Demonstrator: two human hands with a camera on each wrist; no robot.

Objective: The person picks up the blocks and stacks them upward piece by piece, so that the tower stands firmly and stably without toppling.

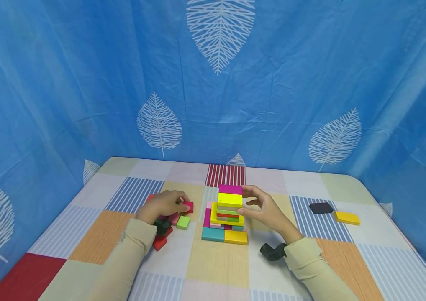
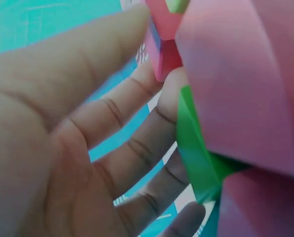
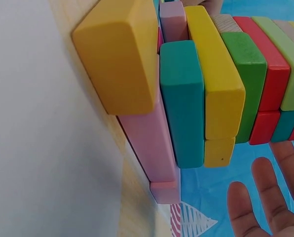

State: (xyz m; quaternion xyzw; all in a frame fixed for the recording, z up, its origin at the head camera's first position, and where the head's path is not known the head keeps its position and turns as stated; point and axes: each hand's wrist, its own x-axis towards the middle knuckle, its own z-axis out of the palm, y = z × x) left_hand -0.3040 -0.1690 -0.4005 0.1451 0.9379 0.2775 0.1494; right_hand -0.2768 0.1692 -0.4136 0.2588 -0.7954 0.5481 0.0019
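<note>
I have the left hand point(image 1: 164, 205) pinching a red block point(image 1: 188, 206). The right hand point(image 1: 265, 210) spreads at the tower's point(image 1: 230, 200) right, likely steadying it.

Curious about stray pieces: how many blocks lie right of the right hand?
2: a dark block on blue stripes and a yellow block beside it, farther right. The right sleeve might hide others.

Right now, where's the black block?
In the head view, the black block lies on the right side of the table, on a blue-striped square, just left of a yellow block.
</note>
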